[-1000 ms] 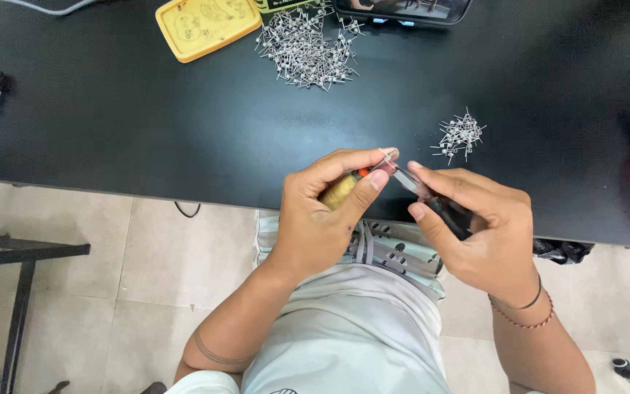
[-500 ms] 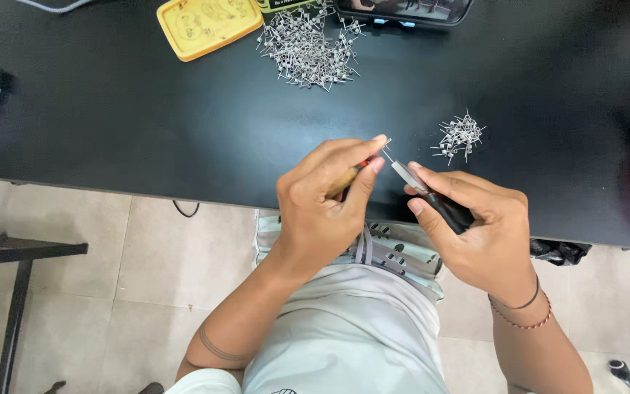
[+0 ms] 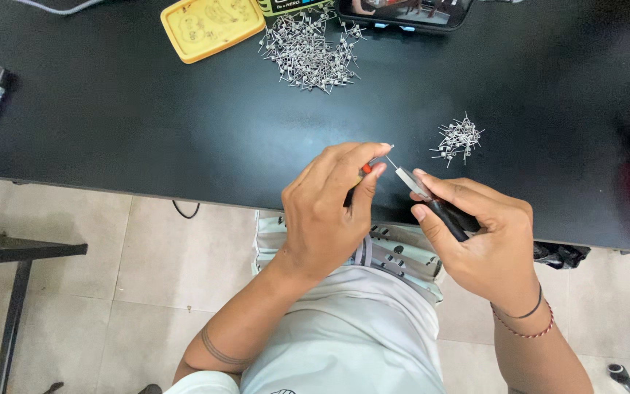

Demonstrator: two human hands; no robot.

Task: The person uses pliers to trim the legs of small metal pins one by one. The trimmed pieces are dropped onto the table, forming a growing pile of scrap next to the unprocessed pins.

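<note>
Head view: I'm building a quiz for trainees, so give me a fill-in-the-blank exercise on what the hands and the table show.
1. The right hand holds a tool with a ____ handle and a metal tip.
2. The small pile of metal pieces lies to the ____ of the big pile.
3. The shallow tray at the far edge of the black table is ____ in colour.
4. The left hand pinches a thin tool with an ____ band.

Missing words: black; right; yellow; orange
</note>
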